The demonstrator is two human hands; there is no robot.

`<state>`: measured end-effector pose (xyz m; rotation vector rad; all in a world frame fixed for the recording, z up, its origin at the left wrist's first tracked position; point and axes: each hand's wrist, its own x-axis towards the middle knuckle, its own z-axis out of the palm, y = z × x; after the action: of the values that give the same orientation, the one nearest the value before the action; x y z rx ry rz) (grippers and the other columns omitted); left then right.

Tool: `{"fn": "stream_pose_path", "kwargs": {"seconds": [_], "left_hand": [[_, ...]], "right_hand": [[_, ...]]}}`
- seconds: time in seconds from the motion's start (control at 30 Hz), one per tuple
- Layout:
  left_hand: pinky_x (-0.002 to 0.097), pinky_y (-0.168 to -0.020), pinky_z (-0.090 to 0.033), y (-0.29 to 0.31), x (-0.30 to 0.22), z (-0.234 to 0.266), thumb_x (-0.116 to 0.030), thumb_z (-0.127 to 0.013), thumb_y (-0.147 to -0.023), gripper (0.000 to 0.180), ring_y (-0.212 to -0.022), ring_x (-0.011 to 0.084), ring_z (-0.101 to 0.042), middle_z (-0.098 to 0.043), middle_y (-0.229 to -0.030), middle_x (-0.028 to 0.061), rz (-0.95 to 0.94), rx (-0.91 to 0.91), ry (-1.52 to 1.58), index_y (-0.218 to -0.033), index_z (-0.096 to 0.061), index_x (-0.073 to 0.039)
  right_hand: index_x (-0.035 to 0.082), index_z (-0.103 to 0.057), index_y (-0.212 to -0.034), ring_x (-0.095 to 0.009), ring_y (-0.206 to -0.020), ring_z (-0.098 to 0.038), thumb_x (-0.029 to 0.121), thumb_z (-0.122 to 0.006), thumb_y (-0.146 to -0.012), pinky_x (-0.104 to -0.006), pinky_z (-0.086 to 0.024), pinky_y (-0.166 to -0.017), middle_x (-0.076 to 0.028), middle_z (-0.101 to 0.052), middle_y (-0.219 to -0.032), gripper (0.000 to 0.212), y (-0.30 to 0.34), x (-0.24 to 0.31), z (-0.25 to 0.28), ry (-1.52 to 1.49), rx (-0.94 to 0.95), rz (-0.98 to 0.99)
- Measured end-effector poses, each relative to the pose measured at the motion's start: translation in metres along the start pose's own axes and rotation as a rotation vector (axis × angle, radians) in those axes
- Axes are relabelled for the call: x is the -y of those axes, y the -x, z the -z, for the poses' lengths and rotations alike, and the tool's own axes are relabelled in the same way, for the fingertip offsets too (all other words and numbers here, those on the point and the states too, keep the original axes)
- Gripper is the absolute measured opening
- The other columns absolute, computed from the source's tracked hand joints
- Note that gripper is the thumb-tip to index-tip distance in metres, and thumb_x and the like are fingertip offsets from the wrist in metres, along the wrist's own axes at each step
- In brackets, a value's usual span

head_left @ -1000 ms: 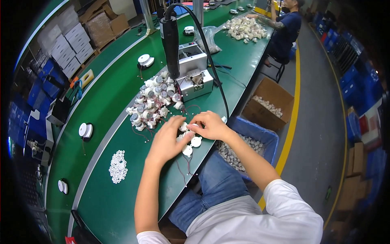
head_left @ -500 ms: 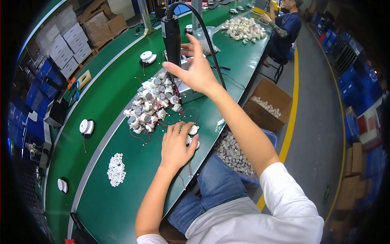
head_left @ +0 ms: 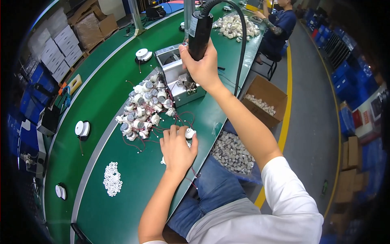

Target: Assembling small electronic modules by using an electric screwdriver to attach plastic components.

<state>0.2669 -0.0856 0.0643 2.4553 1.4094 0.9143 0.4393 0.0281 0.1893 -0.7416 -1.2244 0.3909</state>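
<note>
Black screwdriver point(head_left: 200, 34), gripped about its lower barrel by the right hand point(head_left: 200, 65), above the silver machine point(head_left: 189, 97) on the green table point(head_left: 140, 175). A pale label lies along the barrel's side; its print is too small to read. The long axis is steep and slightly tilted: the cable end points to the top and a little right of the view, the working end down and a little left, toward the machine's metal front fixture. Whether the two touch cannot be told. A black cable point(head_left: 244, 44) arches from the upper end and falls at the right.

Nearer the wearer, the left hand point(head_left: 178, 152) rests palm down, fingers bent over white round parts point(head_left: 189, 133); whether it grips any cannot be told. One part shows just beyond the fingertips, its flat face upward; dark wires point(head_left: 192, 182) trail near the table's edge.

Left of the machine lies a heap of white-and-grey wired pieces point(head_left: 144, 106), and nearer the wearer a patch of small white rings point(head_left: 112, 179). Beyond the table's right edge stand a blue bin point(head_left: 250, 177) and a cardboard box point(head_left: 266, 86), both holding small pieces. Farther off, a co-worker point(head_left: 280, 26) in dark clothing sits beside a pale heap point(head_left: 237, 27).
</note>
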Motion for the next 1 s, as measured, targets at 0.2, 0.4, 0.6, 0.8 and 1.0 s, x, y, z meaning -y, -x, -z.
{"fn": "stream_pose_path", "kwargs": {"seconds": [0.2,0.4,0.6,0.8,1.0], "left_hand": [[0.0453,-0.087,-0.048,0.000,-0.001,0.001,-0.032,-0.075,-0.087,0.033,-0.105,0.0310,-0.060,-0.065,-0.111,0.0097,0.031,0.015,0.021,-0.109,-0.075,-0.008],[0.0454,-0.088,-0.048,0.001,0.001,-0.001,-0.033,-0.076,-0.088,0.035,-0.107,0.0309,-0.060,-0.065,-0.112,0.0096,0.026,0.006,0.013,-0.112,-0.076,-0.008],[0.0441,-0.088,-0.048,0.000,0.000,0.000,-0.033,-0.078,-0.087,0.033,-0.107,0.0303,-0.060,-0.066,-0.110,0.0092,0.048,0.017,0.034,-0.108,-0.078,-0.007],[0.0433,-0.085,-0.047,0.000,0.002,0.002,-0.033,-0.077,-0.088,0.032,-0.103,0.0293,-0.060,-0.065,-0.108,0.0082,0.018,-0.015,0.031,-0.108,-0.078,-0.007],[0.0437,-0.085,-0.047,0.000,0.003,0.004,-0.032,-0.077,-0.088,0.032,-0.104,0.0291,-0.059,-0.064,-0.108,0.0081,0.024,0.015,0.026,-0.107,-0.078,-0.006]], "right_hand": [[0.006,-0.055,-0.105,-0.007,-0.069,-0.051,0.012,-0.079,-0.091,-0.0255,-0.044,-0.062,0.004,-0.056,-0.080,0.028,-0.007,-0.029,0.004,0.076,0.014,0.042],[0.005,-0.056,-0.112,-0.006,-0.076,-0.050,0.009,-0.079,-0.091,-0.0245,-0.045,-0.067,0.004,-0.055,-0.085,0.031,0.002,-0.025,-0.001,0.066,0.068,0.020],[0.001,-0.049,-0.144,-0.007,-0.055,-0.055,0.006,-0.073,-0.098,-0.0257,-0.044,-0.051,0.001,-0.060,-0.077,0.052,0.035,-0.008,0.010,-0.010,0.163,-0.071],[-0.003,-0.042,-0.148,-0.007,-0.057,-0.057,0.000,-0.065,-0.099,-0.0252,-0.044,-0.052,0.000,-0.057,-0.077,0.054,0.089,0.027,0.006,-0.103,0.288,-0.155],[-0.002,-0.043,-0.149,-0.007,-0.061,-0.058,-0.001,-0.068,-0.098,-0.0244,-0.046,-0.055,0.000,-0.060,-0.079,0.057,0.100,0.008,-0.004,-0.130,0.273,-0.149]]}}
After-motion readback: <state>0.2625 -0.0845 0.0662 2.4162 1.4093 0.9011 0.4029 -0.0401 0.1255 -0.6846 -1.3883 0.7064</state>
